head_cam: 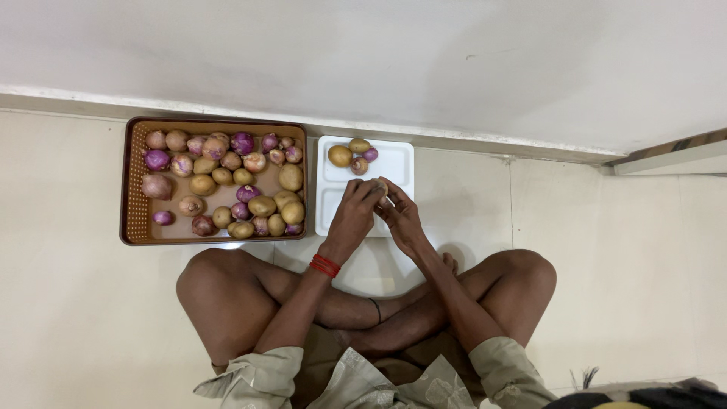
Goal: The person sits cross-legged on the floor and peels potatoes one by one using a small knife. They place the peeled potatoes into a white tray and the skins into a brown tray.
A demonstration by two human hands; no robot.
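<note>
sitting cross-legged on a pale tiled floor (606,303), the person has both hands raised over the near edge of a white compartment tray (401,163). the left hand (354,212), with red threads at its wrist, and the right hand (401,220) meet fingertip to fingertip and close together around a small potato (380,185), of which only a pale top shows between the fingers; its long axis and the way it points cannot be told. beyond the hands, in the tray's far compartment, lie two potatoes and two small reddish onions (354,157), touching one another. to the left of the left hand, just beside the white tray, sits a brown tray (136,204) with perforated walls, filled with mixed potatoes and purple onions. both trays stand close to the wall's base (454,140), so little room lies beyond them. to the right of the right hand the floor runs open to a door sill (666,155); the person's knees flank the hands on the near side.
</note>
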